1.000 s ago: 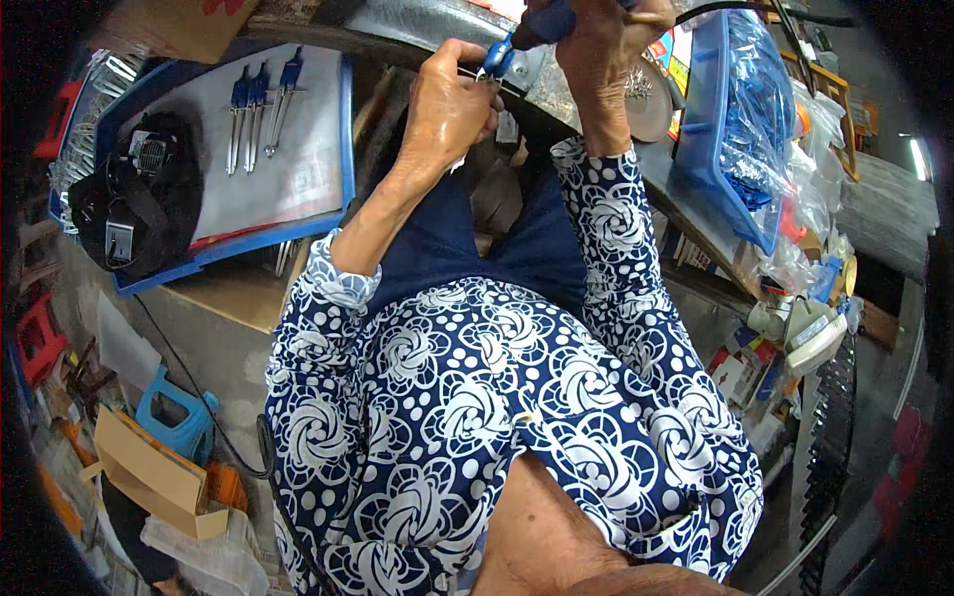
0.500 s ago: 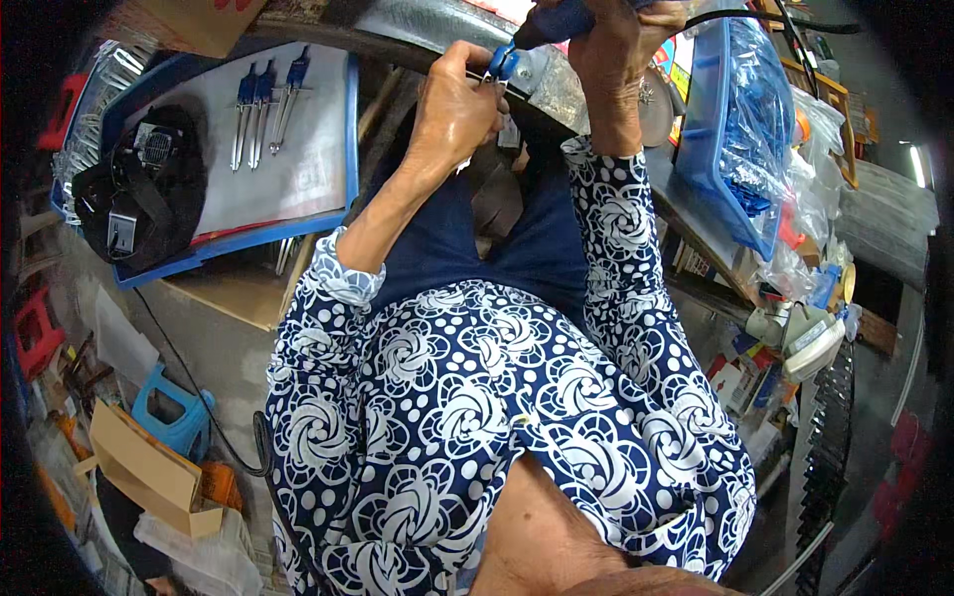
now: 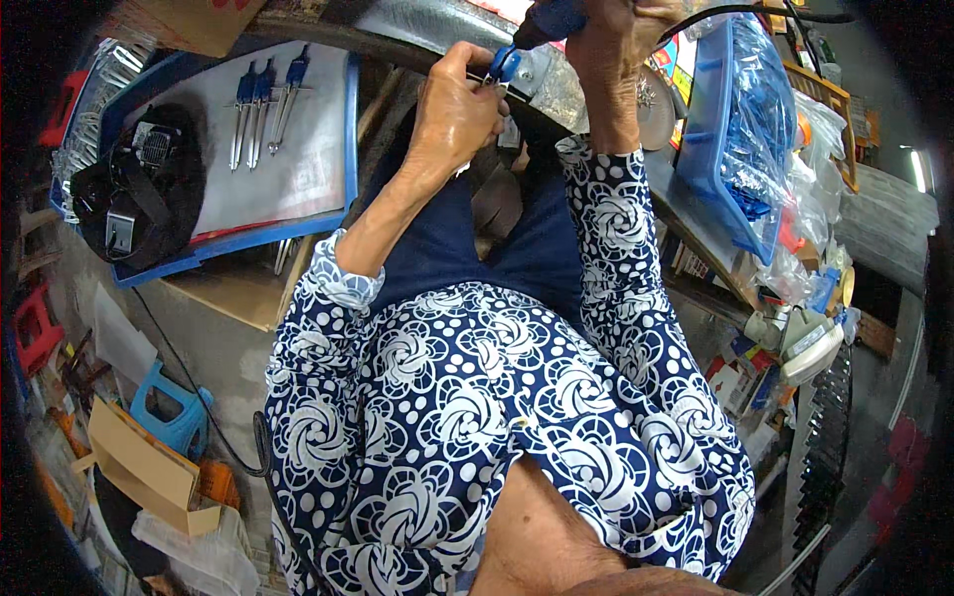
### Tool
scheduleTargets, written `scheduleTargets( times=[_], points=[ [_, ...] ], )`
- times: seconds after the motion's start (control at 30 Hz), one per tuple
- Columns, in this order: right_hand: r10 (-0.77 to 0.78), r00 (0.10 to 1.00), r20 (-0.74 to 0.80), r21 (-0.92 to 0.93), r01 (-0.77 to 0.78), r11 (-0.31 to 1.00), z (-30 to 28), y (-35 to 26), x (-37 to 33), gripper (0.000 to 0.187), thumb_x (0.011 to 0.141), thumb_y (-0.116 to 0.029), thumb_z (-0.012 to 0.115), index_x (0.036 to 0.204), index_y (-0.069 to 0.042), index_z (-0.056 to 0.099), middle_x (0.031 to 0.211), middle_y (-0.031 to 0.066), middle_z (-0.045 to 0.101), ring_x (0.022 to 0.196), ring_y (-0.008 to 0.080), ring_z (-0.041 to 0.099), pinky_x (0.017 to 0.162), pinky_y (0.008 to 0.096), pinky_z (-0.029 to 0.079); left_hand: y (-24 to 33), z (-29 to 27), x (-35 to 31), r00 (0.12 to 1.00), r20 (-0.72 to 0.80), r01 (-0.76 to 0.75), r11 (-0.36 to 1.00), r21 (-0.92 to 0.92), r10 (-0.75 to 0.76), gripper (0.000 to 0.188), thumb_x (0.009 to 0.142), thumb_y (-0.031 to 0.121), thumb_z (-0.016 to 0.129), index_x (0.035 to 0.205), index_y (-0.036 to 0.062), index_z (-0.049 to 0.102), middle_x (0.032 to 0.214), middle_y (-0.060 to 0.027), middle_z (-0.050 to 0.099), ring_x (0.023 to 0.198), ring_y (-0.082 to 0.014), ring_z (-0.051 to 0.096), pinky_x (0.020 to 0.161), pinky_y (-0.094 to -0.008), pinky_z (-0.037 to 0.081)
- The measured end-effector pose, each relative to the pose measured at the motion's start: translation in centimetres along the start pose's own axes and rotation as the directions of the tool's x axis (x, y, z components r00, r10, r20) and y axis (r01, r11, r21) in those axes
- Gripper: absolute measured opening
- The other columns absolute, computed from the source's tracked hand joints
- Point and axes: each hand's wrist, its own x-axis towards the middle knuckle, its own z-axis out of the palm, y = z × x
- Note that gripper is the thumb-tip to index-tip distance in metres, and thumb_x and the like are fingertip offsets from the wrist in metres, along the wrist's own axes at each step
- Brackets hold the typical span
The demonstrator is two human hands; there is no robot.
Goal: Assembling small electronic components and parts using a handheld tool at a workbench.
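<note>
At the bench edge, my left hand (image 3: 449,117) pinches a small metal tool with a blue head (image 3: 505,66), which looks like a drafting compass. Its lower part is hidden by my fingers. My right hand (image 3: 614,65) is wrapped round a dark blue powered screwdriver (image 3: 550,22), cut off by the top edge of the view. The screwdriver's dark tip points left and down, at or very close to the blue head; I cannot tell whether they touch. To the left, several similar blue-headed compasses (image 3: 260,111) lie side by side on a white sheet.
A blue tray (image 3: 353,149) holds the sheet, metal parts and a black strapped device (image 3: 149,189). At right stands a blue bin (image 3: 708,149) of blue parts in plastic. A black cord (image 3: 755,12) runs right from the screwdriver. A round dish (image 3: 656,114) sits beside my right wrist.
My right hand and the screwdriver have shifted slightly left and up. The blue head is turned a little in my left hand, which otherwise stays in place.
</note>
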Motion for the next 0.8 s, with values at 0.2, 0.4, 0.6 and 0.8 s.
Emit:
scheduleTargets(
  times=[0.2, 0.4, 0.6, 0.8],
  points=[
    [0.039, 0.999, -0.008, -0.095, -0.039, 0.995, 0.7, -0.6, -0.7, 0.018, 0.068, -0.007, 0.069, 0.075, 0.001, 0.055, 0.056, 0.0047, 0.055, 0.044, 0.0098, 0.051, 0.040, 0.0216, 0.040, 0.0, -0.1, 0.0, 1.000, -0.005, -0.022, 1.000, 0.000, 0.022, 0.017, 0.075, -0.005, 0.050, 0.090, -0.0001, 0.049, 0.056, -0.0085, 0.055, 0.043, -0.0103, 0.052, 0.036, -0.0230, 0.039],
    [-0.013, 0.988, 0.154, -0.159, 0.037, 0.987, -0.1, -0.5, 0.5, 0.014, 0.071, -0.004, 0.063, 0.082, -0.001, 0.056, 0.066, 0.0067, 0.056, 0.055, 0.0137, 0.054, 0.053, 0.0258, 0.043, 0.4, -0.5, 0.7, 0.993, -0.031, -0.110, 0.993, 0.050, 0.111, 0.016, 0.075, -0.004, 0.049, 0.091, -0.0027, 0.049, 0.056, -0.0088, 0.054, 0.042, -0.0132, 0.051, 0.037, -0.0264, 0.039],
    [-0.197, 0.979, 0.050, 0.049, 0.194, 0.980, -1.3, -2.2, 1.7, 0.017, 0.067, -0.004, 0.066, 0.083, -0.009, 0.065, 0.067, 0.0051, 0.061, 0.060, 0.0106, 0.059, 0.055, 0.0193, 0.046, 3.8, -2.6, 0.8, 0.990, 0.096, -0.122, 0.974, 0.192, 0.106, 0.034, 0.075, 0.010, 0.057, 0.106, -0.0001, 0.046, 0.060, -0.0064, 0.055, 0.047, -0.0098, 0.048, 0.040, -0.0213, 0.036],
    [-0.029, 1.000, 0.000, 0.156, 0.029, 0.987, -1.2, -3.9, 1.4, 0.027, 0.067, 0.005, 0.060, 0.091, -0.008, 0.061, 0.062, 0.0057, 0.056, 0.060, 0.0154, 0.058, 0.082, 0.0300, 0.042, 7.8, -4.5, 5.7, 0.880, 0.018, -0.362, 0.644, 0.674, 0.475, 0.038, 0.067, 0.032, 0.063, 0.080, -0.0017, 0.054, 0.065, -0.0150, 0.055, 0.060, -0.0231, 0.054, 0.056, -0.0359, 0.041]
  ],
)
